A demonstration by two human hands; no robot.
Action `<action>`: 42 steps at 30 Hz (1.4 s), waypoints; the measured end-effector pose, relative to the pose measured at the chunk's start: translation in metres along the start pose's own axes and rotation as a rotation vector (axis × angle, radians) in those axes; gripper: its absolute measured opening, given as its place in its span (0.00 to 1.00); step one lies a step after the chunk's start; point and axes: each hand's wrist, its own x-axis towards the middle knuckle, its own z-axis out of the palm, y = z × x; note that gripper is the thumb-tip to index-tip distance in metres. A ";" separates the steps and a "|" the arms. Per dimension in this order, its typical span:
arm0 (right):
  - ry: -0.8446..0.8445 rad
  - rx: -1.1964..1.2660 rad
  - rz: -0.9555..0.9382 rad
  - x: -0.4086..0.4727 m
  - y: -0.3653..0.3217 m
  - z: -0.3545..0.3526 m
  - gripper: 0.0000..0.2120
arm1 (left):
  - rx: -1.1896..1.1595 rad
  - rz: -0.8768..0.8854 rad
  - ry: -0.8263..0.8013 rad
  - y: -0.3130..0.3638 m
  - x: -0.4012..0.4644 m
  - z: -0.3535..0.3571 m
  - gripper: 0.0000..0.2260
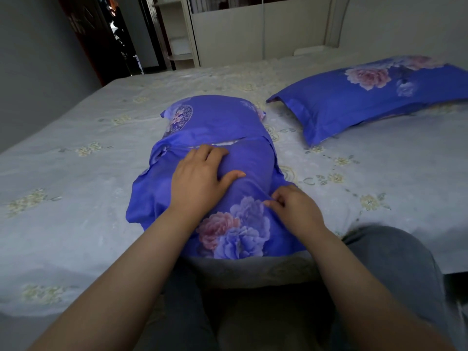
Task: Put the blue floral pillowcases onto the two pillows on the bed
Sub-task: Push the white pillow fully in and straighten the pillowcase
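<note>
A pillow in a blue floral pillowcase [217,122] lies lengthwise in front of me on the bed. A slit across its middle shows a strip of white pillow [222,143]. My left hand [200,176] rests flat on the case just below that slit, fingers spread. My right hand [291,206] pinches the blue fabric at the pillow's right side, fingers curled. A second pillow in a matching blue floral case [367,97] lies flat at the far right of the bed.
The bed sheet [88,160] is pale grey with small yellow flowers. My knee in grey trousers [387,252] rests on the bed's near right edge. A white wardrobe [253,29] and a dark doorway [119,34] stand beyond the bed.
</note>
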 end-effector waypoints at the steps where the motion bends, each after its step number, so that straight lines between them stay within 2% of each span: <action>1: 0.044 -0.015 0.019 -0.001 0.000 -0.002 0.12 | 0.001 -0.001 -0.009 0.001 0.000 -0.002 0.25; 4: 0.102 -0.026 0.077 -0.005 -0.004 -0.009 0.14 | -0.010 -0.002 -0.066 0.008 0.000 -0.008 0.24; 6: 0.159 -0.003 0.093 -0.007 -0.009 -0.014 0.13 | -0.009 -0.031 -0.168 0.018 0.001 -0.011 0.25; 10: 0.205 0.271 0.146 -0.003 -0.017 -0.027 0.09 | 0.061 0.017 -0.334 0.037 -0.002 -0.004 0.27; 12: 0.218 0.353 0.191 -0.001 -0.017 -0.029 0.08 | 0.072 0.069 -0.364 0.044 -0.001 -0.001 0.25; 14: 0.232 0.629 0.313 -0.003 -0.018 -0.028 0.08 | 0.075 0.128 -0.373 0.049 -0.001 0.006 0.20; 17: 0.233 1.338 0.623 -0.007 -0.024 -0.025 0.09 | 0.069 0.162 -0.350 0.052 -0.003 0.017 0.16; 20: 0.181 1.594 0.768 -0.005 -0.026 -0.016 0.10 | 0.085 0.143 -0.296 0.051 -0.007 0.027 0.18; 22: 0.106 1.622 0.810 -0.003 -0.029 -0.009 0.11 | 0.082 0.126 -0.253 0.048 -0.010 0.034 0.17; 24: 0.029 1.577 0.782 -0.001 -0.029 -0.006 0.17 | 0.047 0.113 -0.236 0.047 -0.009 0.035 0.17; 27: -0.175 1.279 0.721 -0.004 -0.018 -0.009 0.28 | -0.055 0.065 -0.295 0.049 -0.007 0.035 0.17; 29: -0.265 1.150 0.693 -0.011 -0.010 -0.012 0.24 | -0.111 0.061 -0.285 0.051 -0.009 0.033 0.19; 32: -0.166 1.353 0.681 -0.020 -0.002 -0.016 0.14 | -0.187 0.016 -0.300 0.051 -0.012 0.030 0.16; 34: -0.044 1.473 0.629 -0.025 0.001 -0.019 0.09 | -0.225 -0.003 -0.411 0.052 -0.012 0.033 0.16; 37: 0.066 1.534 0.511 -0.029 -0.011 -0.020 0.07 | -0.228 0.008 -0.605 0.058 -0.012 0.033 0.19; 40: 0.131 1.404 0.361 -0.023 -0.030 -0.013 0.07 | -0.398 -0.137 -0.737 0.052 -0.010 0.029 0.20; 42: 0.121 1.118 0.198 -0.012 -0.037 -0.008 0.10 | -0.648 -0.262 -0.744 0.036 -0.011 0.028 0.17</action>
